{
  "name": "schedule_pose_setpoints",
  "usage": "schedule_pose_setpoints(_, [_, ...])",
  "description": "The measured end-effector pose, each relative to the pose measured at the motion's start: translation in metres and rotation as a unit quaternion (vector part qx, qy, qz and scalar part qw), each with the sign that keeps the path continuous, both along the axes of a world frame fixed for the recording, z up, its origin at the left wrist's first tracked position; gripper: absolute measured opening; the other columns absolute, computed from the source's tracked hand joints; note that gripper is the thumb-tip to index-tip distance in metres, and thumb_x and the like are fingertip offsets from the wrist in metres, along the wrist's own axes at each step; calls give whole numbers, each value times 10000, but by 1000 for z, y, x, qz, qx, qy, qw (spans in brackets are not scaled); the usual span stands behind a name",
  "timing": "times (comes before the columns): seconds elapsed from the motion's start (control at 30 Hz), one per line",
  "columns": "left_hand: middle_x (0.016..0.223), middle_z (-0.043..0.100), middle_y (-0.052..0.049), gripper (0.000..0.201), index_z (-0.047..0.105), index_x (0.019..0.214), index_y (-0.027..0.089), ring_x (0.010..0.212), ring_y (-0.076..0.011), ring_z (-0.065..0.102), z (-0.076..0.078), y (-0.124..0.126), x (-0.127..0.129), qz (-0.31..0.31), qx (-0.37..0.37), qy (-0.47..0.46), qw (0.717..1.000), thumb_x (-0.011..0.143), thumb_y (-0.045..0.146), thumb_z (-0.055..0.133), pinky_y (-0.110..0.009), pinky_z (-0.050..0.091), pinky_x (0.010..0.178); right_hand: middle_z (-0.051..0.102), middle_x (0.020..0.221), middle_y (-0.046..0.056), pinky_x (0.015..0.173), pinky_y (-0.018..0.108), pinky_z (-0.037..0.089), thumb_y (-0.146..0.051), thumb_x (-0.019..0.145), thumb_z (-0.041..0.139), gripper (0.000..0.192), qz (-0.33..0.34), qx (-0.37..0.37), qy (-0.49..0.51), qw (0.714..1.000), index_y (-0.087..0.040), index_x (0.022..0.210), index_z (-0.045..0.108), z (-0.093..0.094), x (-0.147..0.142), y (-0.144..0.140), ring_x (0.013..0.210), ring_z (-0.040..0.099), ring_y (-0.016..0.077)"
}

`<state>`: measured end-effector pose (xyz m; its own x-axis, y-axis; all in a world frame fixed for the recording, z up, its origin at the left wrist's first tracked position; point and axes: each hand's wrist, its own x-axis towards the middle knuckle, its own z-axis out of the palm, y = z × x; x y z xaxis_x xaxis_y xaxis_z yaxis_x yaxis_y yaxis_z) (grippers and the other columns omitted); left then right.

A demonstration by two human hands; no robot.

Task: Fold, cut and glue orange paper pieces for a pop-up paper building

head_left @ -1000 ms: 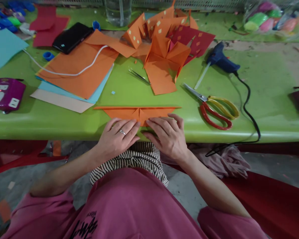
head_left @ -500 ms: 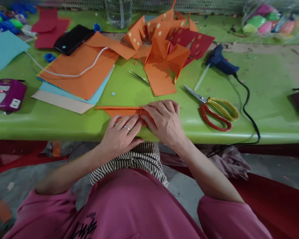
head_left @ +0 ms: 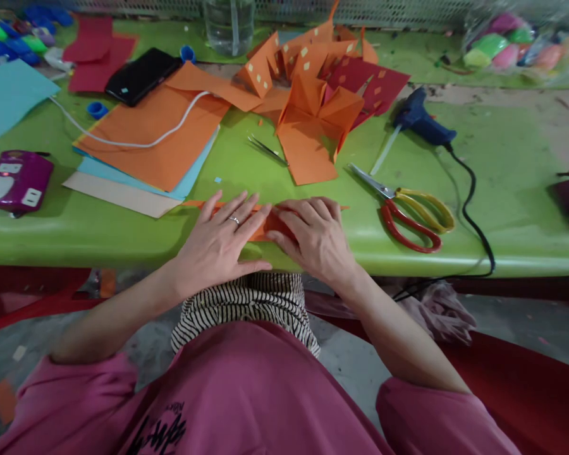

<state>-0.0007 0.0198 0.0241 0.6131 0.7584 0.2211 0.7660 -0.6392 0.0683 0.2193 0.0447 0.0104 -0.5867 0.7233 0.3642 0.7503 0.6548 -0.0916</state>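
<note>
A folded piece of orange paper [head_left: 260, 232] lies near the table's front edge, mostly hidden under my hands, with a thin tip showing at each end. My left hand [head_left: 215, 243], with a ring on one finger, rests flat over its left part, fingers spread and thumb apart. On the right part, my right hand [head_left: 317, 235] has its fingers bent over the paper and its thumb against the near side, holding it down. Scissors [head_left: 393, 201] with one yellow and one red handle lie to the right. Tweezers [head_left: 268, 150] lie beyond the hands.
Cut and folded orange paper pieces [head_left: 308, 151] stand at the back. A blue glue gun [head_left: 422, 120] with a black cord is at right. Stacked coloured sheets [head_left: 161, 151], a black phone [head_left: 142, 74] and a purple box-shaped device [head_left: 16, 182] sit at left.
My left hand has moved up and left, its fingers spreading flat over the orange paper's left part. My right hand stays almost in place on the paper.
</note>
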Motion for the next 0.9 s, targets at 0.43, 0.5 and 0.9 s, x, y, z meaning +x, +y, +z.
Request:
schedule_pose_setpoints(0.43, [1490,507,-211,789,589,1330,84,1269,-348,547,13,3,8,-36,-8,57,998,877,725,501,-519,354,1078,726,1150,55,994,407,398,-382,941,634,307,29,112,38,993,-244,1216,646,-9,12,-29,1037,593,219])
schedule_pose_setpoints(0.5, [1460,539,-212,838,567,1344,45,1283,-337,540,17,8,8,-66,-18,71,995,864,731,519,-482,336,1102,754,1056,22,930,377,405,-316,942,646,207,31,111,42,992,-253,1137,672,-9,11,-35,947,605,195])
schedule_pose_setpoints(0.9, [1107,703,-134,407,670,1142,90,967,-231,648,29,18,12,-118,-1,114,986,1049,347,368,-365,487,856,751,1178,-2,1038,422,315,-372,976,588,202,17,41,31,999,-268,1132,663,-8,30,-24,1046,622,198])
